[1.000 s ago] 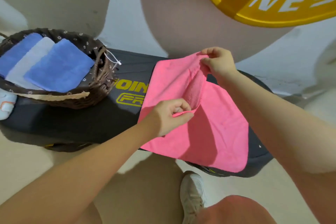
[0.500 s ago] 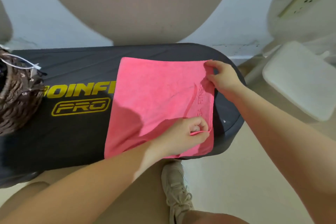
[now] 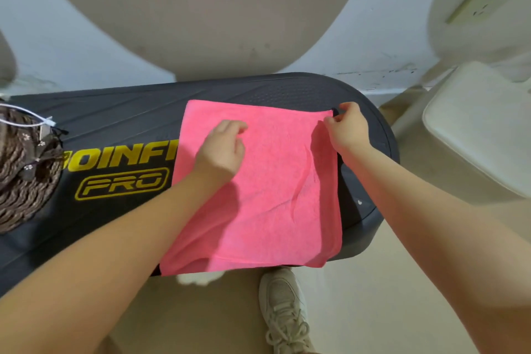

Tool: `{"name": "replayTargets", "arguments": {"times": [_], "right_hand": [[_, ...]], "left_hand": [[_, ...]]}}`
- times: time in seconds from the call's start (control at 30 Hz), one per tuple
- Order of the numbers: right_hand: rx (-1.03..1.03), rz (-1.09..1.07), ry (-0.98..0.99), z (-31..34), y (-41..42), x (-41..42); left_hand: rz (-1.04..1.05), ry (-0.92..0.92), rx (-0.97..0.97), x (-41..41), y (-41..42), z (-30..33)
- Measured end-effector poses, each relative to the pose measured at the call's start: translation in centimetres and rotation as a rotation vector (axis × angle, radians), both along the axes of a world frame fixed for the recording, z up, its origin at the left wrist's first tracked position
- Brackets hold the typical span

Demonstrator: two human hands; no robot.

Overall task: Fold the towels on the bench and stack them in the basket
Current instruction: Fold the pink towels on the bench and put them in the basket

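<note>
Pink towel (image 3: 267, 195) lies spread flat across the right part of the black tabletop (image 3: 115, 123), its near edge hanging just over the tabletop's near rim. Right hand (image 3: 349, 131) pinches the far-right corner of the towel between thumb and fingertips, grip closed on the cloth, probably to keep that corner pinned square while the sheet is flattened. Left hand (image 3: 221, 149) rests on the far-middle of the towel, fingers loosely bent and holding nothing; judged to be smoothing or weighting the fabric so it does not slide. Diagonal creases run down the right half of the towel, so it is not yet fully flat. Wicker basket (image 3: 26, 169) sits at the left end of the tabletop, well apart from the towel, only partly in view; contents not visible. Judgement: first fold not yet made.
</note>
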State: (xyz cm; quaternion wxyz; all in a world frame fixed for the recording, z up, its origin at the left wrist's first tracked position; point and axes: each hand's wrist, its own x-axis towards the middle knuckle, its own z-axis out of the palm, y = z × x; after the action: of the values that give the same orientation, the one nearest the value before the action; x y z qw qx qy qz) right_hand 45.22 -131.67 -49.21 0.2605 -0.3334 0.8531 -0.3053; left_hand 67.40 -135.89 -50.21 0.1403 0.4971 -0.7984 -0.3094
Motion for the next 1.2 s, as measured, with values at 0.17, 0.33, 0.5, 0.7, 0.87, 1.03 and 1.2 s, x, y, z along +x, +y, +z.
{"name": "replayTargets", "arguments": {"times": [0.17, 0.33, 0.5, 0.7, 0.87, 1.03, 1.2], "right_hand": [[0.036, 0.066, 0.071, -0.6, -1.0, -0.2], [0.020, 0.120, 0.111, -0.7, -1.5, -0.5], [-0.031, 0.189, 0.060, -0.7, -0.8, -0.9], [0.027, 0.369, 0.139, -0.6, -0.5, -1.1], [-0.011, 0.357, 0.151, -0.6, -0.4, -1.2], [-0.055, 0.414, 0.170, -0.5, -0.4, -0.3], [-0.164, 0.069, -0.311, 1.3, -1.8, -0.7]], "left_hand": [[0.051, -0.227, -0.070, 1.0, -4.3, -0.6], [0.098, -0.431, -0.128, 0.7, -6.1, 0.1], [0.077, -0.454, -0.157, 1.8, -6.4, 0.5], [0.009, -0.582, -0.168, 3.2, -6.9, 1.3], [0.007, -0.543, -0.114, 3.7, -6.8, 2.1], [0.041, -0.566, -0.078, 4.0, -6.6, 2.4], [0.095, -0.576, -0.145, 4.3, -7.1, 2.7]]}}
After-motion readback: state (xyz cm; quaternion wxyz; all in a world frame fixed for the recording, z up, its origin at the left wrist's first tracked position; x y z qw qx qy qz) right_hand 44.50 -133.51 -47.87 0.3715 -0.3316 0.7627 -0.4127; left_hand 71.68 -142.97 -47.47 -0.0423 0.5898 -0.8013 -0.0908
